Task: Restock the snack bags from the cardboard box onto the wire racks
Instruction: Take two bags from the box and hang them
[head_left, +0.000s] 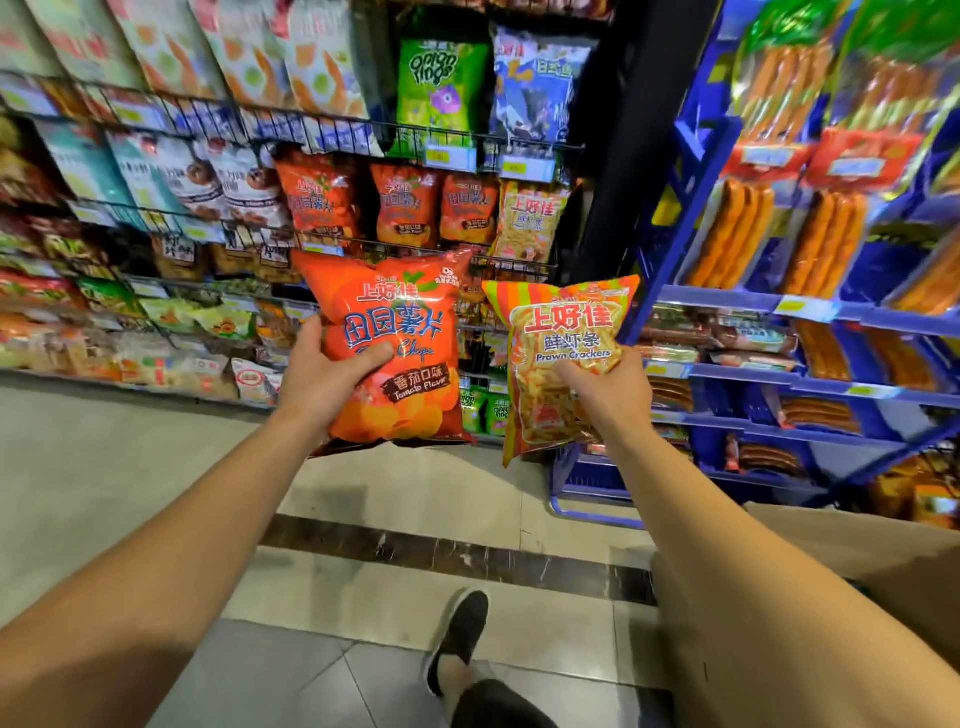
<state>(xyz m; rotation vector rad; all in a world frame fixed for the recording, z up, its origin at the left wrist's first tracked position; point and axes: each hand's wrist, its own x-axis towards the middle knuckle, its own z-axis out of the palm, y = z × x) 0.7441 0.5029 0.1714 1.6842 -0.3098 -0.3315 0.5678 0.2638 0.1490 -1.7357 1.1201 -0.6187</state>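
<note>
- Head view, nearest: one black slip-on shoe (460, 636) on the tiled floor (130, 467), leg cut off by the bottom edge.
- At lower right, a cardboard box (852, 551), mostly hidden behind the right forearm and cut by the frame edge; contents not visible.
- Two bare forearms reaching forward, both cropped at the lower corners.
- Left hand (324, 376) gripping one red tomato chips bag (395, 343) by its left edge, thumb across the front, fingers hidden behind; bag held upright in the air in front of the racks.
- Right hand (605, 387) clutching one striped yellow prawn crackers bag (563, 358) by its lower right side, fingers hidden behind; bag tilted a little, just beside the red one, not touching.
- Beyond, wire racks (332, 124) in several tiers: three matching red bags (405, 205) and one yellow bag (530, 221) in the row right behind the held pair.
- One tier up, one green onion rings bag (441, 85) beside one blue-white bag (537, 88); print on that one unreadable.
- Left tiers blurred, packets too smeared to count.
- Far right, blue shelving (727, 301) with sausage packs (732, 234), cut off by the frame edge.
</note>
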